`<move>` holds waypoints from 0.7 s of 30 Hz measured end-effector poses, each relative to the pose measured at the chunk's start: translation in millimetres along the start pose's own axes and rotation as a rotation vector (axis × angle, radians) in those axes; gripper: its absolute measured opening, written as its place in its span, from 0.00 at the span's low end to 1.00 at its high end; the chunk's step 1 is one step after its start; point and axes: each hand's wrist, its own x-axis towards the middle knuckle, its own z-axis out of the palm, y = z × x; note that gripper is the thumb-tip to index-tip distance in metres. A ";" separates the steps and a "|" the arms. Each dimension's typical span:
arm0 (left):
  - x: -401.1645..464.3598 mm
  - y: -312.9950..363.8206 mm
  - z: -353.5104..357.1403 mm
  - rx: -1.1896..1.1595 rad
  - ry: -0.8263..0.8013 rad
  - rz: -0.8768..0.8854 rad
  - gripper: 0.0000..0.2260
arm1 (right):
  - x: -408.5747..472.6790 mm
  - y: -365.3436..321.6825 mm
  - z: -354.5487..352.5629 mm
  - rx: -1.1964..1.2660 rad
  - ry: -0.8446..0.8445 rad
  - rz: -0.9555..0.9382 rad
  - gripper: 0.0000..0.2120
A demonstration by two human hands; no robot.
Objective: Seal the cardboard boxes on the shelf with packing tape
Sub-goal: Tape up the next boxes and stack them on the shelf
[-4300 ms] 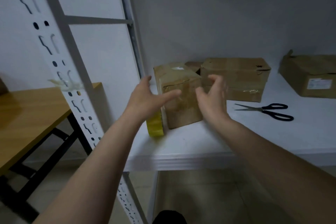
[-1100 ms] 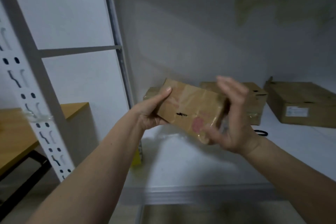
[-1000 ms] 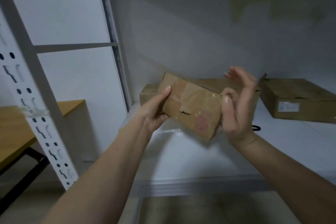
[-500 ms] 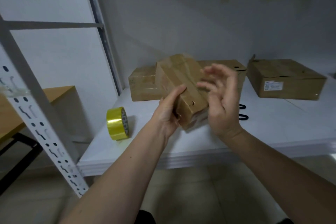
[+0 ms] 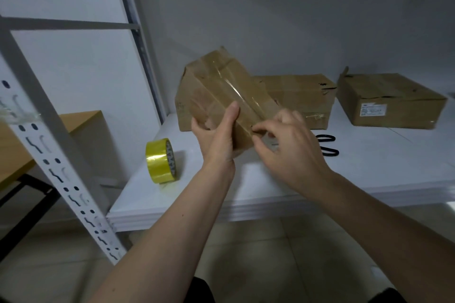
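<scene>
Above the front part of the shelf [image 5: 246,194], a small cardboard box [image 5: 221,96] is held tilted, clear of the shelf surface, with one long face turned up toward the camera. The box is grasped at its near lower end by the left hand [image 5: 216,140]: the thumb is laid up along the near face and the fingers are wrapped round the side, so that the box is steadied against pressure from the other side. A glossy strip of clear tape [image 5: 236,92] is seen running along the upturned face to the near corner. At that corner the right hand [image 5: 288,140] is applied, its thumb and forefinger drawn together at the tape end; whether the tape is being pinched or only pressed down cannot be told. The tilted hold is judged to serve this purpose, the seam being presented to the working hand.

The yellow tape roll [image 5: 161,161] is stood on edge near the left front corner of the shelf, within reach for the next strip. The black scissors [image 5: 327,145] are laid just beyond the right hand. Two larger boxes are kept toward the rear edge: a middle box [image 5: 300,96], touched or nearly touched by the held box, and a labelled box [image 5: 389,103] toward the right. Both appear worn.
</scene>
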 end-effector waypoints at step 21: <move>-1.5 -16.1 -7.7 -0.126 0.023 0.056 0.42 | -4.1 -18.6 13.5 0.731 0.051 0.410 0.02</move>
